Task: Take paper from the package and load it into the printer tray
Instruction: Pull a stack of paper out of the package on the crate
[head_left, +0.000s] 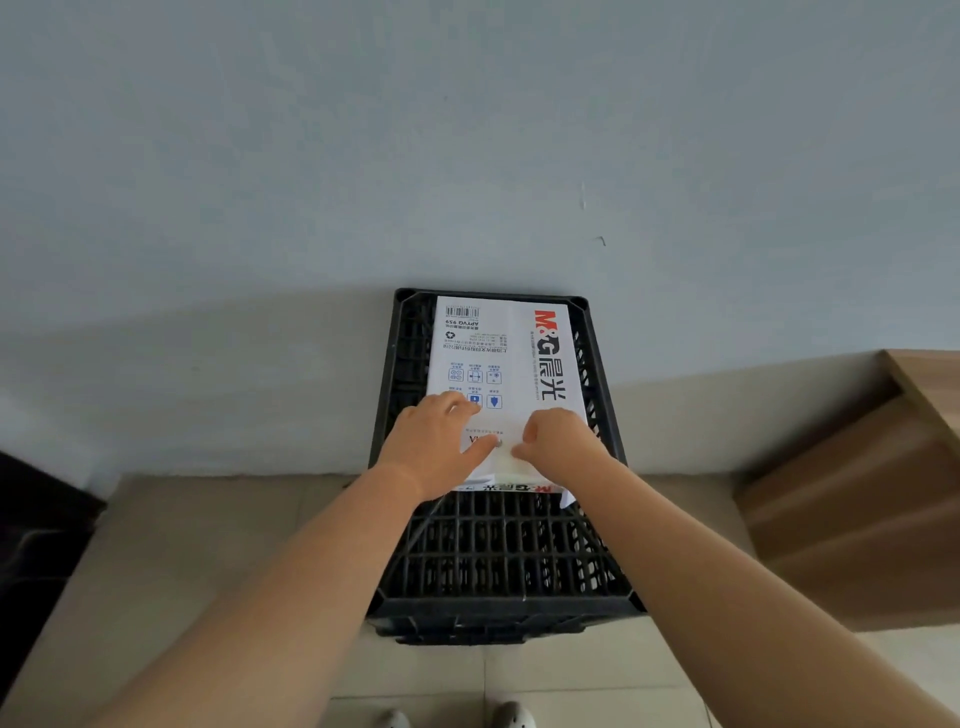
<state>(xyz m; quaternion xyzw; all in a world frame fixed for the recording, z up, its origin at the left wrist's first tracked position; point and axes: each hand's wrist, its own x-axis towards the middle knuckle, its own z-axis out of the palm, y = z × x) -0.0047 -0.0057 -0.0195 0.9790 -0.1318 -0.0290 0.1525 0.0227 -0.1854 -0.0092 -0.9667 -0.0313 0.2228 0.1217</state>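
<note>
Left hand (441, 441) is pressing flat, fingers spread, steadying the paper package (501, 374) atop the black crate (509, 561) mid-frame, while the right hand (556, 441) is pinching its wrapper flap, likely to open it.

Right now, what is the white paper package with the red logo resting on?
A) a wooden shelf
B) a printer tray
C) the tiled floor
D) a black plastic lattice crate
D: the white paper package with the red logo lies on top of the black plastic lattice crate, whose grid shows beyond the package's near end, where both hands press on it.
</note>
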